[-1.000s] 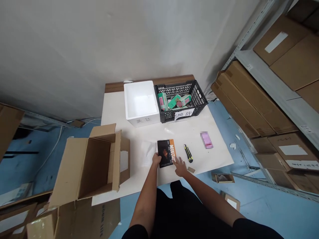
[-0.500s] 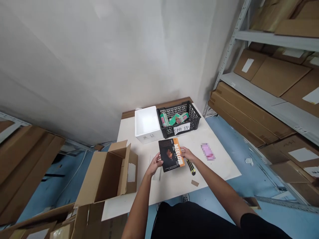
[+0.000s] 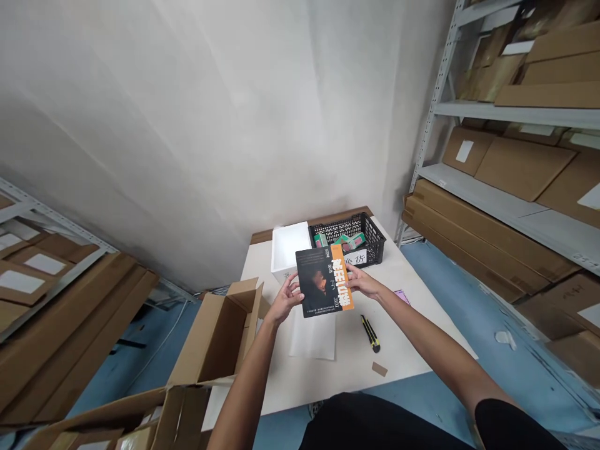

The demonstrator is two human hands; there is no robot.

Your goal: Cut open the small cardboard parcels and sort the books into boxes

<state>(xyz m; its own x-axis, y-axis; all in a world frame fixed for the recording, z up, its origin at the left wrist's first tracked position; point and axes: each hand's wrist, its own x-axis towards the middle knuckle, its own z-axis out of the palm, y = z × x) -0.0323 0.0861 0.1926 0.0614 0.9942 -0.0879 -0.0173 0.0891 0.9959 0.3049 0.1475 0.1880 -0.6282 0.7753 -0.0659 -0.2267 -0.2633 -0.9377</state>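
Note:
A book (image 3: 313,284) with a black cover and an orange strip is held up above the white table (image 3: 403,362). My left hand (image 3: 285,299) grips its left edge, and my right hand (image 3: 362,280) grips the right edge. Beneath it lies a sheet of white paper (image 3: 313,340). A yellow and black box cutter (image 3: 370,333) rests on the table below my right hand, close to a small brown cardboard piece (image 3: 379,369). Partly behind my right forearm shows a pink item (image 3: 402,296).
At the back stand a white foam box (image 3: 289,245) and a black plastic basket (image 3: 375,240) holding several green and pink small boxes (image 3: 355,241). An open cardboard box (image 3: 220,337) sits at the table's left. Shelves with cartons (image 3: 520,153) flank the right.
Both hands have raised the book off the table area toward me, uncovering more of the white paper below. The camera view has shifted, and my right forearm now partly covers the pink item.

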